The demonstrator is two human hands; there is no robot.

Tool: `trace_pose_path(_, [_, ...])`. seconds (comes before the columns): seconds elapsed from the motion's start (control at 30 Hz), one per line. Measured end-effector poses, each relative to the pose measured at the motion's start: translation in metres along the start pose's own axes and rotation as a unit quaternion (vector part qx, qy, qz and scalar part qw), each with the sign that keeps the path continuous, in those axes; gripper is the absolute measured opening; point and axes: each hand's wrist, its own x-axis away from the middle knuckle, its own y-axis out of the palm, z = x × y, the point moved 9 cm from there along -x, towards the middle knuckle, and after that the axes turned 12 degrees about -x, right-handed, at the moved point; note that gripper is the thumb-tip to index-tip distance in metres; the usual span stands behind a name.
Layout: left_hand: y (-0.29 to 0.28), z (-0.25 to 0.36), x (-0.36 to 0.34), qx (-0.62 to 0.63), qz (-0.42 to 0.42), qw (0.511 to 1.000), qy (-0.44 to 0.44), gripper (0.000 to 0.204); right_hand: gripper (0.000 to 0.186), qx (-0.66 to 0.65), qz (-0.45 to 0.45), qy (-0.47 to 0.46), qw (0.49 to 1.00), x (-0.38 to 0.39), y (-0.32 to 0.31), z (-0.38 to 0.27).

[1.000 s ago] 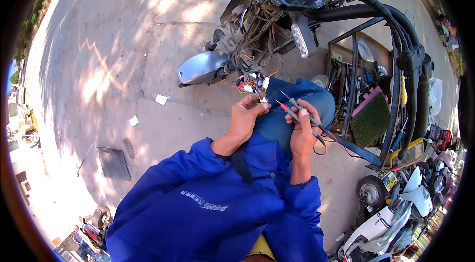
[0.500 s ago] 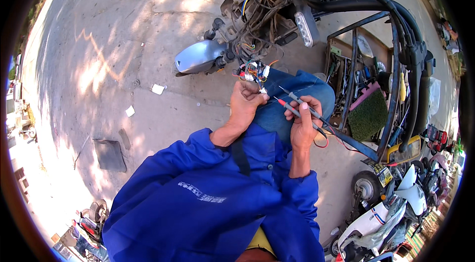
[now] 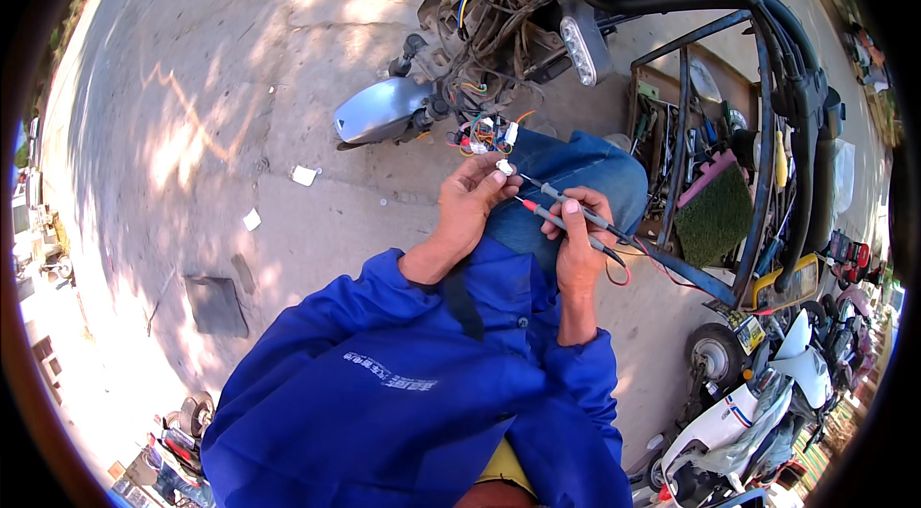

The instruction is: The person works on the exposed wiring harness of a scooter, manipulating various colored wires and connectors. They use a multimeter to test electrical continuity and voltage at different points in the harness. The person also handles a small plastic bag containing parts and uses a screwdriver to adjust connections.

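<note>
Between the fingertips of my left hand [image 3: 468, 206] is a small white plug connector [image 3: 505, 166], pinched at the end of a bundle of coloured wires [image 3: 486, 137]. My right hand [image 3: 581, 237] is closed on two multimeter probes, one with a red tip [image 3: 537, 208] and one with a black tip [image 3: 554, 192]. Both probe points aim left at the connector and sit very close to it; whether they touch it I cannot tell. Thin red and black leads trail from the probes to the right. The wires come from the vehicle's opened front, where a tangled harness [image 3: 504, 23] shows.
A silver-blue front fender [image 3: 384, 110] stands left of the wiring. To the right are a dark metal frame [image 3: 679, 139], a tray of tools with a green mat [image 3: 715, 220], and a yellow-edged multimeter [image 3: 789, 287]. A white scooter [image 3: 715, 426] is parked at lower right.
My left hand has turned the white connector up toward the probes. My right hand has shifted slightly left, bringing the probe tips closer to the connector.
</note>
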Motion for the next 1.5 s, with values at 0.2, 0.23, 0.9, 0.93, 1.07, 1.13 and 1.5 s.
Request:
trace_pose_path(0.2, [-0.002,-0.005,-0.001,0.069,-0.018,0.997,-0.038,0.03,0.019,0.029,-0.001,-0.004,1.0,0.004,0.008,0.003])
trace_pose_path(0.23, [-0.003,-0.005,-0.002,0.07,-0.015,0.997,-0.041,0.029,0.019,0.031,-0.004,-0.006,0.999,0.004,0.009,0.003])
trace_pose_path(0.9, [-0.006,-0.012,-0.003,0.095,-0.013,0.993,-0.063,0.029,0.022,0.015,0.003,-0.02,1.0,0.003,0.009,0.003])
trace_pose_path(0.93, [-0.006,-0.011,-0.003,0.096,-0.013,0.993,-0.062,0.028,0.023,0.002,0.007,-0.031,0.999,0.004,0.008,0.002])
trace_pose_path(1.07, [-0.003,-0.007,-0.002,0.079,-0.014,0.995,-0.051,0.028,0.029,0.03,0.009,-0.037,0.999,0.006,0.011,0.001])
trace_pose_path(1.13, [-0.002,-0.005,-0.002,0.05,-0.013,0.998,-0.041,0.027,0.031,0.043,0.012,-0.044,0.998,0.006,0.013,-0.001])
trace_pose_path(1.5, [-0.007,0.01,-0.004,-0.183,0.039,0.975,0.117,0.036,0.031,0.075,0.013,-0.067,0.995,0.008,0.011,0.0])
